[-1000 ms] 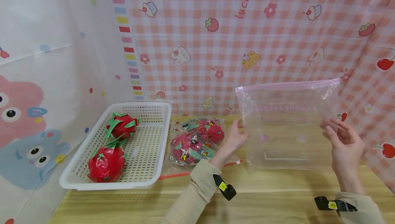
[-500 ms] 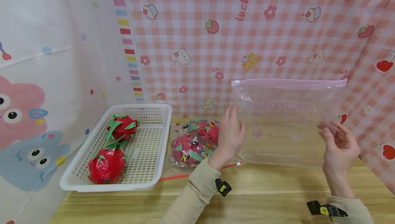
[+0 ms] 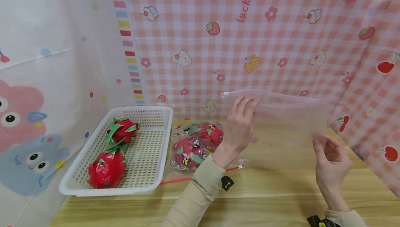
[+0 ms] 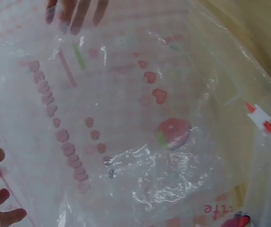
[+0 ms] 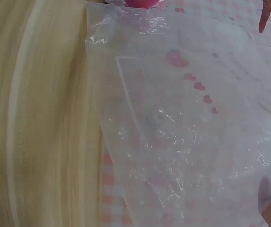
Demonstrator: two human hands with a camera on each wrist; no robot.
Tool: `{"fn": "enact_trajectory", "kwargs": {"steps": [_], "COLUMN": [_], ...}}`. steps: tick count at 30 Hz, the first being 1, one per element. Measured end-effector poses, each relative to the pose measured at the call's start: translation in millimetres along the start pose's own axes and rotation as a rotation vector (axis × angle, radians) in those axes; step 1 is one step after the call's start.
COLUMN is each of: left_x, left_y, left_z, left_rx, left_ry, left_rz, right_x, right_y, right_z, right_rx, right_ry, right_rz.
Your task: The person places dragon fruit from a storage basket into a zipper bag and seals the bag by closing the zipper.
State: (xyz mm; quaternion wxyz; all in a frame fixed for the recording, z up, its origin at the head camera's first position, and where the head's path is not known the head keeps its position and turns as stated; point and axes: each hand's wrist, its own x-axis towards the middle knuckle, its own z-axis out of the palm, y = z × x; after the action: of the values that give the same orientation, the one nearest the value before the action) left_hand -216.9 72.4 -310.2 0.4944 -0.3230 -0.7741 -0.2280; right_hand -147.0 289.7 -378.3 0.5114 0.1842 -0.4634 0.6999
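Since half a second ago: clear bag (image 3: pixel 284 136) has dropped, its pink top edges now bowed apart; right hand (image 3: pixel 332 164) lower and closer to left hand (image 3: pixel 239 126). Around: white basket (image 3: pixel 67 185) well off to the left of both hands, near red dragon fruit (image 3: pixel 107 169) and far red dragon fruit (image 3: pixel 123 131) inside. Filled printed bag (image 3: pixel 187 152) lies between basket and left hand; left hand and sleeve (image 3: pixel 200 188) partly block it. Its red zip strip (image 3: pixel 176 180) passes behind that sleeve. Clear bag hangs between the hands, above the table (image 3: pixel 265 202). Right hand pinches its right side. Left hand's fingers are fairly straight, at its upper left, white slider (image 3: pixel 225 94) just beside them; can't tell how firmly they touch.
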Motion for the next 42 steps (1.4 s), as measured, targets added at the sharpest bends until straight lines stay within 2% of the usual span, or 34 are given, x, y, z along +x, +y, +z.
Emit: {"fn": "enact_trajectory", "kwargs": {"steps": [3, 5, 7, 10, 12, 14, 15, 17, 19, 22, 25, 28, 31, 33, 34, 36, 39, 42], "left_x": [-6.8, -11.7, -16.7, -23.0, -26.3, -28.4, -29.4, -30.6, -30.9, -30.9, -31.5, -33.4, -36.3, -38.5, -39.4, -40.6, -38.6, -30.4], "left_y": [-5.8, -10.6, -15.5, -22.1, -25.5, -27.9, -28.7, -29.5, -29.3, -28.0, -27.2, -27.5, -27.7, -26.8, -25.3, -20.4, -9.6, -0.2], "left_z": [2.1, 2.3, 1.6, -0.5, -1.8, -3.4, -4.0, -5.2, -6.2, -7.2, -7.4, -7.0, -6.6, -6.6, -7.2, -9.0, -15.3, -21.6], "left_rx": [-0.02, -0.029, -0.04, -0.051, -0.062, -0.074, -0.077, -0.086, -0.086, -0.077, -0.062, -0.056, -0.064, -0.095, -0.119, -0.207, -0.487, -0.765], "left_ry": [0.012, 0.017, 0.022, 0.028, 0.03, 0.03, 0.032, 0.036, 0.037, 0.032, 0.016, -0.001, -0.015, -0.022, -0.033, -0.067, -0.175, -0.288], "left_rz": [-0.032, -0.05, -0.056, -0.052, -0.043, -0.024, -0.013, 0.012, 0.045, 0.095, 0.13, 0.142, 0.127, 0.076, 0.028, -0.118, -0.47, -0.818], "right_x": [-4.7, -5.1, -2.2, 12.3, 26.9, 43.8, 51.2, 63.7, 72.3, 77.7, 77.3, 75.0, 72.6, 70.8, 69.8, 67.2, 61.7, 55.8], "right_y": [-3.1, -7.4, -12.8, -22.8, -32.5, -43.8, -49.8, -57.2, -59.8, -55.4, -49.2, -44.0, -40.6, -38.8, -37.9, -36.7, -34.9, -33.3], "right_z": [-3.8, -7.4, -10.6, -9.5, -2.5, 10.9, 20.0, 40.2, 63.3, 95.9, 120.3, 131.1, 131.5, 129.3, 127.9, 125.3, 122.7, 123.3], "right_rx": [0.03, 0.012, 0.054, 0.127, 0.099, -0.095, -0.244, -0.52, -0.719, -0.813, -0.872, -0.945, -1.008, -1.018, -1.023, -1.031, -1.048, -1.048], "right_ry": [-0.105, -0.202, -0.327, -0.519, -0.599, -0.658, -0.686, -0.787, -0.919, -1.113, -1.24, -1.285, -1.259, -1.215, -1.187, -1.123, -1.041, -0.994], "right_rz": [0.02, 0.032, 0.058, 0.117, 0.197, 0.279, 0.328, 0.397, 0.455, 0.541, 0.636, 0.676, 0.664, 0.652, 0.64, 0.598, 0.503, 0.424]}}
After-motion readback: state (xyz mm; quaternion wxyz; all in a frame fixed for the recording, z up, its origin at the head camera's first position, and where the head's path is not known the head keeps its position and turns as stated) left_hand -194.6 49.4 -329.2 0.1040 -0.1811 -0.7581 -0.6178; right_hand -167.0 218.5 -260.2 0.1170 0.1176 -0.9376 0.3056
